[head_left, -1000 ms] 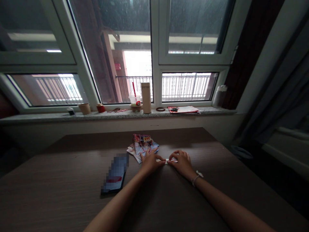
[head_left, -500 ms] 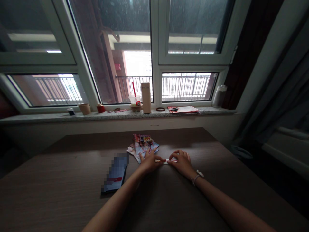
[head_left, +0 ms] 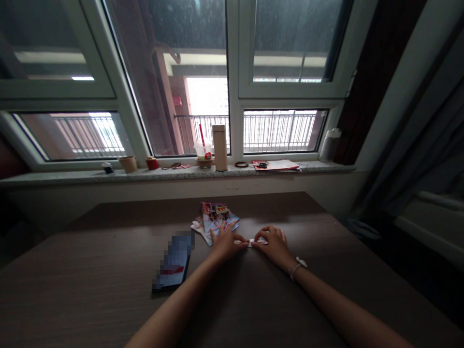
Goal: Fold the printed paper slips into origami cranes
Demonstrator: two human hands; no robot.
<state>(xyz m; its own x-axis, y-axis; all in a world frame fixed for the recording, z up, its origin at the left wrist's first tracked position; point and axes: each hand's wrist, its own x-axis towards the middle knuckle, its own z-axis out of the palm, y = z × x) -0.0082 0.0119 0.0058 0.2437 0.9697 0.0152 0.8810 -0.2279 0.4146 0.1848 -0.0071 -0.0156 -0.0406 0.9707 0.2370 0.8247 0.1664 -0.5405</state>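
Observation:
My left hand [head_left: 225,244] and my right hand [head_left: 273,245] rest on a dark wooden table [head_left: 108,280], fingertips almost meeting. Between them lies a small folded piece of white paper [head_left: 253,241], and both hands pinch it flat against the tabletop. A pale band circles my right wrist. Just beyond my left hand sits a small stack of colourful printed sheets [head_left: 214,217]. Most of the white paper is hidden under my fingers.
A dark phone [head_left: 174,263] lies left of my left arm. The stone windowsill [head_left: 72,176] at the back carries a tall beige flask [head_left: 219,147], a drink cup with a straw [head_left: 202,149], small cups and red papers [head_left: 276,165]. The table's right edge drops to a dark floor.
My left thumb has crept slightly right along the white paper, narrowing the gap between the hands. Everything else stays put.

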